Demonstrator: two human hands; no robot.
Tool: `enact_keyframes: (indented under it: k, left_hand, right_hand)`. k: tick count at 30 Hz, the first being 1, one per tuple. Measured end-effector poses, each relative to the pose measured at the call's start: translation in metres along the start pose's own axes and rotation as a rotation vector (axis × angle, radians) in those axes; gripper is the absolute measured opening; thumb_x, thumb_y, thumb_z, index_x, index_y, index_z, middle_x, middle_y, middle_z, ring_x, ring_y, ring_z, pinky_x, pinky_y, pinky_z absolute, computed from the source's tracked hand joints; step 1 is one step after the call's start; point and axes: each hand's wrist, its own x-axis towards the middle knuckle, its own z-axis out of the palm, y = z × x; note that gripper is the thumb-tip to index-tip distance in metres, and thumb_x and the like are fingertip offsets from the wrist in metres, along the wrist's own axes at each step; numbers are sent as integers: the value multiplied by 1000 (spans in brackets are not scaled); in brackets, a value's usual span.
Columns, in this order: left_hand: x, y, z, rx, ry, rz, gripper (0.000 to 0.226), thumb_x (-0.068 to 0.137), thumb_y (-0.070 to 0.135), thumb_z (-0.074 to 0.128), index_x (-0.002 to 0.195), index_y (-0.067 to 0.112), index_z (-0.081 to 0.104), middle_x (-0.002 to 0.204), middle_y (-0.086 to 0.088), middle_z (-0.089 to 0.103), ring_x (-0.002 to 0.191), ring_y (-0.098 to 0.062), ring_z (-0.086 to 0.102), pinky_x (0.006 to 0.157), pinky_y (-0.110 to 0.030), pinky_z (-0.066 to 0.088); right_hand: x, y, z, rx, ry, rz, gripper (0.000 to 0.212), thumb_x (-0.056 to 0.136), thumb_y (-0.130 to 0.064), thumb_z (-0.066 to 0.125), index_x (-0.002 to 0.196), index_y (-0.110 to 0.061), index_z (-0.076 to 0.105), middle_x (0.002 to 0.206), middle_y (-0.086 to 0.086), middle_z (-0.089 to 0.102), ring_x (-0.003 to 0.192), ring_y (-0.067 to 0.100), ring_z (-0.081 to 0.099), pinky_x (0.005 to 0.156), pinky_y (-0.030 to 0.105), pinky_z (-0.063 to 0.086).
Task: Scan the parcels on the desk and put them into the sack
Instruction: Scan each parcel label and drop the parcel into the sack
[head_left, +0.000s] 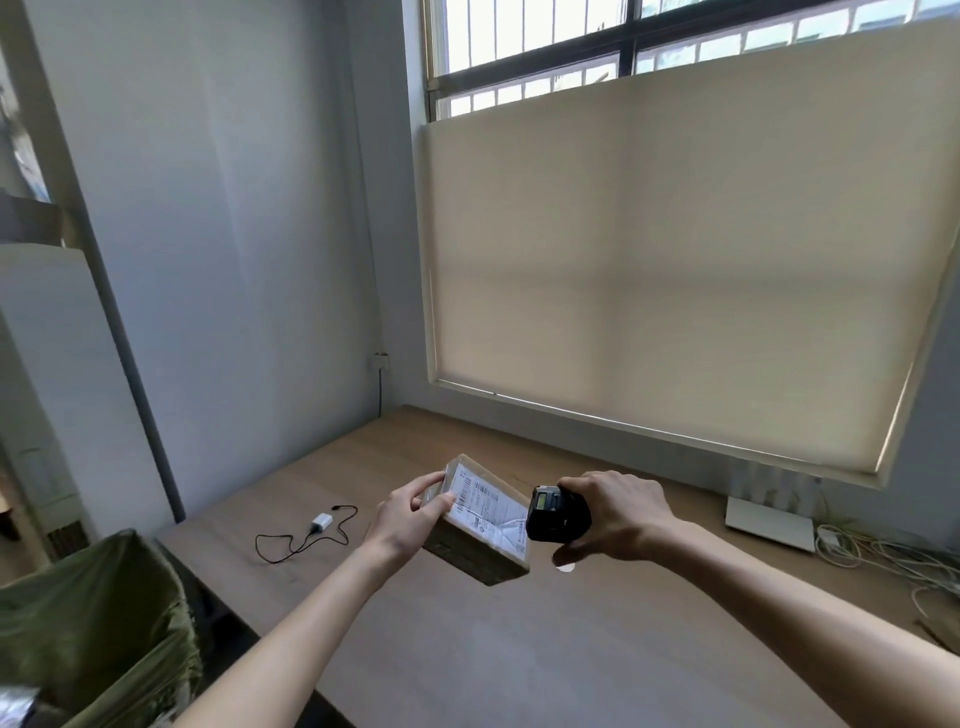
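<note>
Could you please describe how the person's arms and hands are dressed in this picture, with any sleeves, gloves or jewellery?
Both forearms are bare up to the frame's lower edge: no sleeves show. The left hand and the right hand wear no gloves, and no watch, bracelet or ring is visible on the wrists or fingers that show. No cables or markings appear on either arm.

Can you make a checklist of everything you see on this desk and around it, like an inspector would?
Surface: wooden desk, mostly bare.
Job's things: taped parcel, label up, held above desk; black scanner aimed at label; green sack open at desk's left.
Clutter: white flat device at right.
Hands: left hand grips parcel; right hand grips scanner.
Cables: white charger with black cord; white cable tangle far right.
Surroundings: window blind lowered.
</note>
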Motion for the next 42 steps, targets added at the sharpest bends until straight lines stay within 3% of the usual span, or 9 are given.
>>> enact_keyframes:
  k: [6, 11, 15, 20, 25, 28, 31, 35, 42]
  left_hand:
    - [-1, -6, -2, -16, 24, -11, 52, 76, 61, 61, 127, 52, 60, 104, 2, 73, 100, -14, 68, 95, -38, 54]
    - [-3, -28, -16, -160, 60, -78, 61, 72, 57, 67, 131, 56, 51, 115, -6, 69, 106, -22, 66, 95, -45, 56]
    - [-18, -58, -41, -368, 114, -172, 74, 74, 47, 69, 143, 52, 40, 128, -2, 61, 108, -21, 66, 69, -31, 60]
    - [-33, -115, -104, -521, 221, -272, 81, 68, 42, 77, 138, 56, 40, 125, -9, 65, 105, -27, 68, 70, -40, 61]
    - [-50, -177, -190, -617, 342, -318, 57, 83, 17, 77, 126, 35, 43, 121, -11, 60, 104, -31, 64, 75, -50, 62]
    - [-60, -225, -255, -632, 470, -351, 54, 70, 44, 82, 113, 29, 51, 118, -18, 62, 100, -28, 64, 84, -49, 58]
    - [-71, -275, -320, -620, 526, -399, 70, 49, 58, 85, 106, 26, 59, 115, -21, 67, 107, -33, 66, 95, -56, 54]
    - [-85, -317, -381, -595, 567, -433, 76, 47, 40, 90, 109, 11, 57, 114, -23, 67, 104, -35, 67, 94, -54, 55]
    - [-90, -404, -448, -496, 521, -490, 81, 47, 36, 99, 119, 35, 62, 110, 2, 71, 101, -16, 69, 83, -27, 56]
  right_hand:
    - [4, -4, 5, 33, 23, -14, 62, 58, -76, 82, 98, -38, 52, 93, -13, 58, 85, 16, 51, 55, 27, 25]
    - [20, -20, 23, 338, -75, 90, 72, 48, -79, 81, 102, -36, 63, 94, -16, 68, 89, 14, 63, 67, 28, 44]
    - [46, -61, 49, 572, -181, 53, 76, 41, -85, 76, 93, -30, 67, 83, -15, 71, 84, 11, 67, 74, 31, 52]
    - [85, -155, 78, 803, -269, -29, 74, 49, -75, 88, 88, -14, 70, 66, -12, 61, 65, 9, 57, 62, 27, 41]
    - [133, -279, 97, 879, -330, -144, 54, 60, -64, 92, 83, -20, 72, 64, -15, 66, 63, 5, 61, 61, 20, 45]
    - [158, -358, 110, 896, -322, -228, 81, 45, -79, 87, 93, -16, 74, 83, -1, 75, 75, 19, 71, 68, 31, 52]
    - [175, -437, 118, 886, -369, -308, 56, 61, -66, 91, 83, -19, 70, 74, -8, 70, 63, 8, 64, 59, 22, 45]
    - [192, -517, 129, 912, -414, -375, 54, 61, -63, 91, 99, -27, 76, 81, -13, 76, 72, 1, 70, 66, 22, 54]
    - [231, -635, 173, 912, -508, -437, 76, 50, -74, 89, 112, -33, 74, 98, -14, 78, 87, 5, 74, 81, 29, 62]
